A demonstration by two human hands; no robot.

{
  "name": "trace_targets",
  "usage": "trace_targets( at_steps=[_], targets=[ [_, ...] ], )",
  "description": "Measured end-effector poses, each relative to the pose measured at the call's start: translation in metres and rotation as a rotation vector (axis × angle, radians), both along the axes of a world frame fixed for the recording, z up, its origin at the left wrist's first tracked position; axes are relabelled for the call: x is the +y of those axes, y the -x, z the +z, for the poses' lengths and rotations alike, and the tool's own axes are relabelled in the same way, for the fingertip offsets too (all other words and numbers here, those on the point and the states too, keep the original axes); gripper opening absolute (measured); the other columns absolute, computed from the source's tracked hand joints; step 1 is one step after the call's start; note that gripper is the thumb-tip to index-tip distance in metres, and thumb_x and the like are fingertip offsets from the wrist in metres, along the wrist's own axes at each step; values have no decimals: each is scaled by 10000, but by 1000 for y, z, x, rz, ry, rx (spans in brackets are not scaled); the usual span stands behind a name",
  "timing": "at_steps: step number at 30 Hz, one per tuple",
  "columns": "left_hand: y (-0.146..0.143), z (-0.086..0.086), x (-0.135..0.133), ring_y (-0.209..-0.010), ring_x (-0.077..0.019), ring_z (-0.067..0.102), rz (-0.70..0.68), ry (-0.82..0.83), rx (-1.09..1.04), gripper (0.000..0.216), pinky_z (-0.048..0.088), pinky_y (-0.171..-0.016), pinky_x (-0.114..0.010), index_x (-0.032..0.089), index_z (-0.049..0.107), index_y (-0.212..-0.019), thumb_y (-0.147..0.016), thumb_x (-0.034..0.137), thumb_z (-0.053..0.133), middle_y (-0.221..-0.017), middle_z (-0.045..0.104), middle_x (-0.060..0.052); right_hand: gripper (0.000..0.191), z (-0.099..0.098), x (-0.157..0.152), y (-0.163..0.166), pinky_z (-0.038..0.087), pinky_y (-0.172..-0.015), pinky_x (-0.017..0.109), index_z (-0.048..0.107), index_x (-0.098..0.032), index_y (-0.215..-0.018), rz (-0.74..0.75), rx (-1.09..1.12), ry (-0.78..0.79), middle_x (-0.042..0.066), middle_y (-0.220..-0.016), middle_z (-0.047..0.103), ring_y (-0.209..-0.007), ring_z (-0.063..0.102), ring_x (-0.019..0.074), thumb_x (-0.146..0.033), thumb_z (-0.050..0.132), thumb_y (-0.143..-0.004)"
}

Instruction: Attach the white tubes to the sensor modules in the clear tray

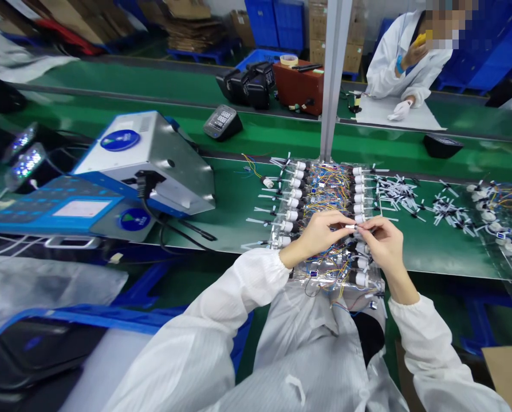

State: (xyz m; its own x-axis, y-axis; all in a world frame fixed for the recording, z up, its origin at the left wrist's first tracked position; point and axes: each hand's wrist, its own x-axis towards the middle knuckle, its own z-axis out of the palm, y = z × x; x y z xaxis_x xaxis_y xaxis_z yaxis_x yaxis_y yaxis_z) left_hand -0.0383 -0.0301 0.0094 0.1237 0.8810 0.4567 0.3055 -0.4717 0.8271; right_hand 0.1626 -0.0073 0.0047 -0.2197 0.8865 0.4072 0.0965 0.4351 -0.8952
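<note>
My left hand (328,230) and my right hand (382,239) meet fingertip to fingertip over the right half of a clear plastic tray (325,278). Between the pinched fingers is a small white part (351,227) with a dark end; its exact kind is too small to tell. My left fingers close on its white side, my right fingers on its dark end. White cylindrical components (292,215) with black ends line both sides of the tray, several with white strips sticking outward. Thin coloured wires (331,186) tangle down the tray's middle.
Loose white strips with black pieces (396,193) lie in piles right of the tray. Another filled tray (507,229) stands far right. A metal-and-blue machine (153,166) is at left. Behind a metal post (334,74) sits a co-worker (406,63).
</note>
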Motion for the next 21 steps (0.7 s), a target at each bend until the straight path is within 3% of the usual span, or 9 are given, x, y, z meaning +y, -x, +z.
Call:
trace_targets(
  at_steps=[7,14,19,21],
  targets=[
    [0,-4,0,-873,-178,733,-6,-22,12,150,566,-845,-343,208,816,-1033,-941,295,735,-960,804,-76,215,-5,0,-2,567,-743,350,623,-237,-764,-2,-40,16,36,-833,750,-811,726,208,-334,775,-881],
    [0,-5,0,-854,-168,723,-33,-78,24,158,557,-817,-322,223,819,-1065,-949,282,729,-950,802,-69,197,-2,2,-4,551,-714,335,618,-232,-755,28,-118,-32,28,-829,754,-811,737,207,-275,753,-893],
    [-1,-8,2,-909,-188,732,-49,112,-27,150,581,-881,-354,192,808,-1021,-907,280,769,-971,790,-86,37,-2,6,-4,557,-781,349,717,-241,-938,57,-228,-28,24,-902,772,-818,733,191,-247,730,-904],
    [0,-7,2,-856,-168,740,-129,288,-161,315,601,-809,-323,173,744,-1182,-879,248,784,-1078,768,-110,206,-1,9,-7,567,-818,363,706,-248,-1102,83,-190,14,27,-941,779,-848,743,195,-268,743,-900]
  ],
)
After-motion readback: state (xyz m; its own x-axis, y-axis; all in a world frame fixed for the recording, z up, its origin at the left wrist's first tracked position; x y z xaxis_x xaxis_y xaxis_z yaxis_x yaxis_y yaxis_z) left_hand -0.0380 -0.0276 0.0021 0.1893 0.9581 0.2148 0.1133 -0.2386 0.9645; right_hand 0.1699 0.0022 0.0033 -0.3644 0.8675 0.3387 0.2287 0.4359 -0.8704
